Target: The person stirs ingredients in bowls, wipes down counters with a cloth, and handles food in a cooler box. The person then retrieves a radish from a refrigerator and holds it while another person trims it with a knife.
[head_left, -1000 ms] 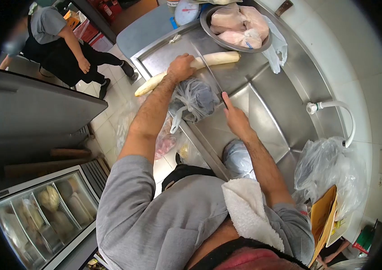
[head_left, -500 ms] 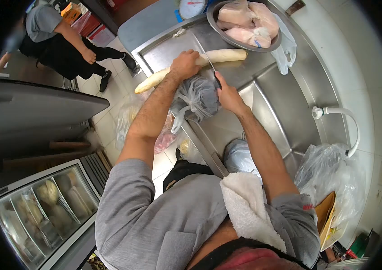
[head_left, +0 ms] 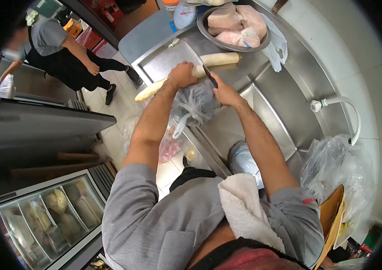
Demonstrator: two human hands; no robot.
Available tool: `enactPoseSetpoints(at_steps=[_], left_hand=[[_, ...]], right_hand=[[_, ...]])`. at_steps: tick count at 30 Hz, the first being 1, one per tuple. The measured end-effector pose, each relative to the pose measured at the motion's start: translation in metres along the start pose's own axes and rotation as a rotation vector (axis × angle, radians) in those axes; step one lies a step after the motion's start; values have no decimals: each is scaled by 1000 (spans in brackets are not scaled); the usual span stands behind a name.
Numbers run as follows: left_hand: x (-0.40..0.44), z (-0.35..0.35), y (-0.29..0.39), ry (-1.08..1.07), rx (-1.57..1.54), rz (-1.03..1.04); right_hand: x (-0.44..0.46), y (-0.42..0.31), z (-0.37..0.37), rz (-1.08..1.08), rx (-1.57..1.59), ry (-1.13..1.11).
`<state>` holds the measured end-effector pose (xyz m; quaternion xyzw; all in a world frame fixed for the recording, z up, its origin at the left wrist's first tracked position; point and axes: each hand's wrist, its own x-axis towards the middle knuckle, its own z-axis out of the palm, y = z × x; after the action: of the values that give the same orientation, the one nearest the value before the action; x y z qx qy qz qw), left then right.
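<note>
A long white radish (head_left: pixel 151 91), like a daikon, lies across the steel sink's drainboard. My left hand (head_left: pixel 182 74) is closed over its middle, fingers wrapped round it. In my right hand (head_left: pixel 227 93) is a knife (head_left: pixel 211 77) with a dark handle, its blade up against the radish just right of my left fingers. Beyond the blade, a radish piece (head_left: pixel 221 59) sits out of line with the held part. Below my hands, a knotted clear plastic bag (head_left: pixel 195 104) rests near the sink edge; its contents are hard to make out.
A metal bowl (head_left: pixel 203 32) of large pale meat pieces stands on the far drainboard beside a white plastic bag (head_left: pixel 275 42). A faucet (head_left: pixel 335 104) curves over the right side. Another person (head_left: pixel 60 49) stands at left, near a glass-topped chest (head_left: pixel 49 213).
The far piece of the radish now sits offset from the part under my left hand. The knife has come down and toward me. The other person's white bag has come into view.
</note>
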<state>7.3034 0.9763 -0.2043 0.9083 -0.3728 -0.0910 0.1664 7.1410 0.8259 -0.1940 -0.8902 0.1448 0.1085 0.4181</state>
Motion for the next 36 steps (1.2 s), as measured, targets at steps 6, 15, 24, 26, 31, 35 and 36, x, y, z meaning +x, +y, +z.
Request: enactPoseSetpoints(at_steps=[6,15,24,26,31,35,36], left_hand=[[7,-56,-33,163,-84,-33],[44,-32,45,-13,140,354],[84,-8,73,-506,41,434],[71,-16,80,-447,11,372],[68,-14,78,-432,14,305],[65,0,73,-286,-37,333],[65,5,69,-297,-36,326]], right_hand=[[-40,1,-24,-137,-41,140],[-185,-2,-220,19,-326,743],[-156,58,-427,260,-747,558],[-130,79,-467,161,-840,576],[-60,107,-504,-46,-925,1157],[-6,144,-488,-66,-880,1038],[6,152,-469,-118,-940,1091]])
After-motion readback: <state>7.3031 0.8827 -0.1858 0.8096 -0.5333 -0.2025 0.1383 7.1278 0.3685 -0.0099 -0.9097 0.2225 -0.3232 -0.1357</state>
